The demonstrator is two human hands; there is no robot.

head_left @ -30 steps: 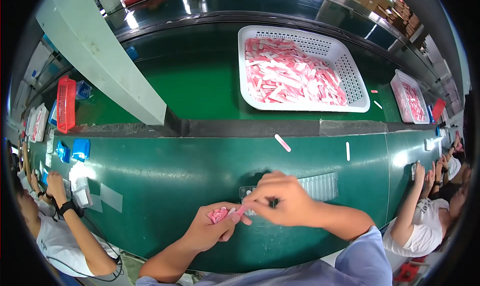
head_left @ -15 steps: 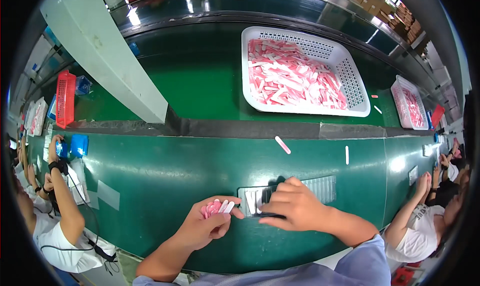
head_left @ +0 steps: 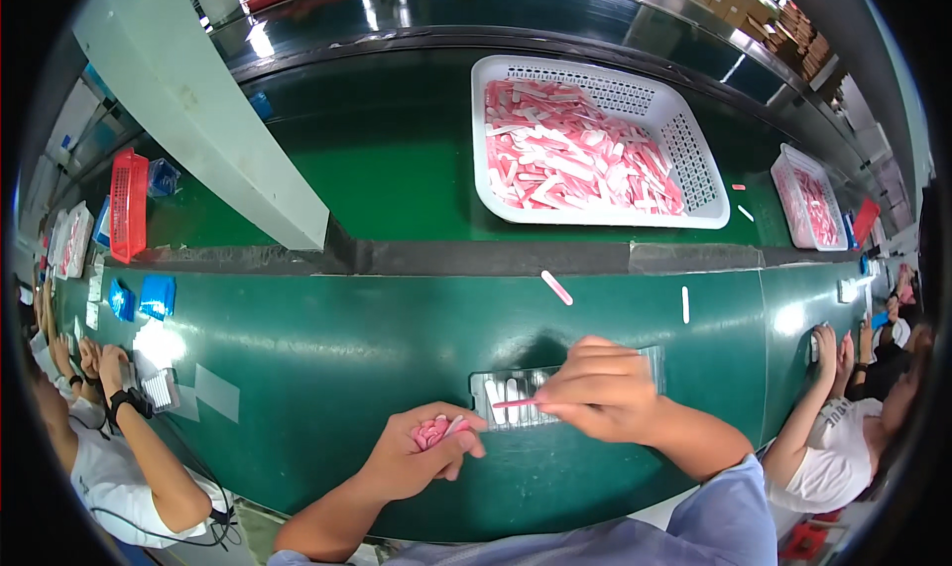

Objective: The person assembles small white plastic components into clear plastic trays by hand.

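My left hand [head_left: 412, 467] is closed around a bunch of small pink-and-white strips [head_left: 431, 432] with rounded ends, like mini nail files. It rests just left of a clear plastic tray [head_left: 535, 415] divided into narrow slots. Several white strips [head_left: 499, 401] lie side by side in the tray's left part. Over the tray, my right hand [head_left: 605, 388] pinches one pink strip [head_left: 514, 403], which points left across the laid strips. My right hand hides much of the tray's middle and right.
Beyond a dark ledge, a white basket [head_left: 483, 184] holds many pink-and-white strips. Loose strips [head_left: 557, 288] lie on the green table [head_left: 347, 348]. A pale post [head_left: 208, 120] rises at left. Co-workers sit on both sides, near a red basket [head_left: 129, 209] and blue packets [head_left: 157, 296].
My right hand has lifted slightly and moved right, and a pink strip now shows in its fingers. More white strips show in the tray. The left-side co-worker's arm has come down.
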